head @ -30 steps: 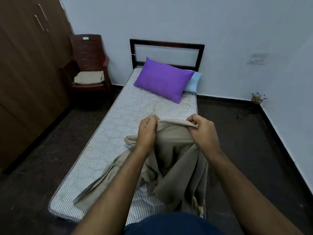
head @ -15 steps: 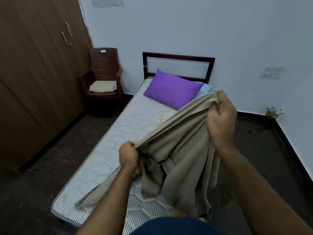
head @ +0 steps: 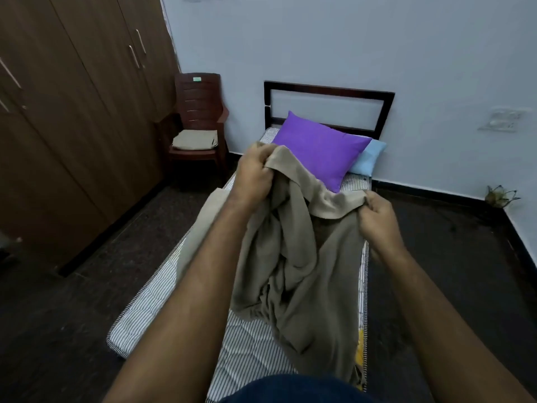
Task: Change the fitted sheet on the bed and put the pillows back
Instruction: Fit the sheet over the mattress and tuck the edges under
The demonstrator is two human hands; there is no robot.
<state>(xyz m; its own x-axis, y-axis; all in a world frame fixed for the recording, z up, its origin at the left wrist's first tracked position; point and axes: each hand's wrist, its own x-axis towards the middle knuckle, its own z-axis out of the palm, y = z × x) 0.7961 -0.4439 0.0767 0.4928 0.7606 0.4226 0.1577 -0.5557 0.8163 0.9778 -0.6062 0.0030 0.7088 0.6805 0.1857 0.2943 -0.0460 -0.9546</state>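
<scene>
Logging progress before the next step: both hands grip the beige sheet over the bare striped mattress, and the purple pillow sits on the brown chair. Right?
Not quite. The head view shows the purple pillow lying at the head of the striped mattress, against the light blue pillow. The brown plastic chair holds a folded beige cloth. The left hand and right hand do grip the beige sheet.

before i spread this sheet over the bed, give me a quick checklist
1. Left hand grip on the sheet: ok, edge bunched in the fingers.
2. Right hand grip: ok, pinching the same edge.
3. Sheet untangled: not ok, it hangs bunched.
4. Mattress bare: ok.
5. Pillows off: not ok, purple pillow and blue pillow lie at the head.
6. Which corner is held: cannot tell.
</scene>
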